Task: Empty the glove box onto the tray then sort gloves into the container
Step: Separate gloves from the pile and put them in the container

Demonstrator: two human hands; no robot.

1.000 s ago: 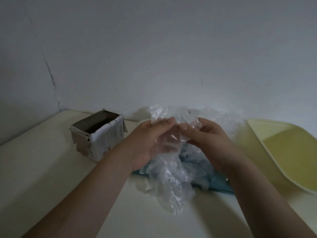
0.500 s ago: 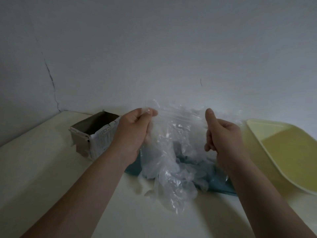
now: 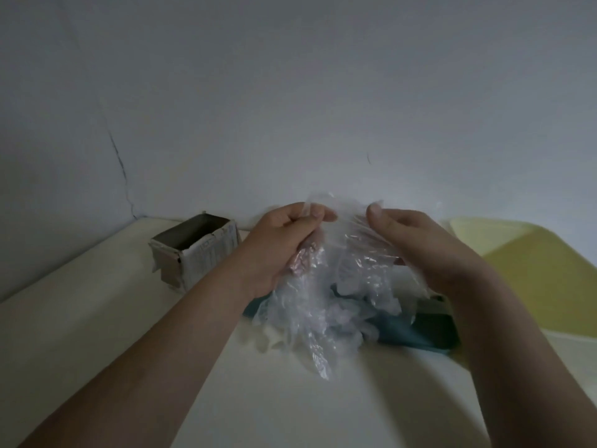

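A clear plastic glove point(image 3: 342, 234) is held up above the table between both hands. My left hand point(image 3: 284, 244) pinches its upper left edge and my right hand point(image 3: 416, 247) grips its right side. Below them a heap of crumpled clear gloves point(image 3: 323, 315) covers most of a teal tray point(image 3: 420, 334), and part of the heap spills over the tray's front edge onto the table. The open cardboard glove box point(image 3: 197, 250) stands at the left, behind my left forearm. A pale yellow container point(image 3: 542, 279) lies at the right.
The cream table point(image 3: 97, 334) meets a grey-white wall right behind the objects, with a corner at the far left. The box and the yellow container flank the tray closely.
My hands, spread wide half a second ago, have come closer together again and now hold the glove's top edge a little lower. The glove heap has shifted slightly.
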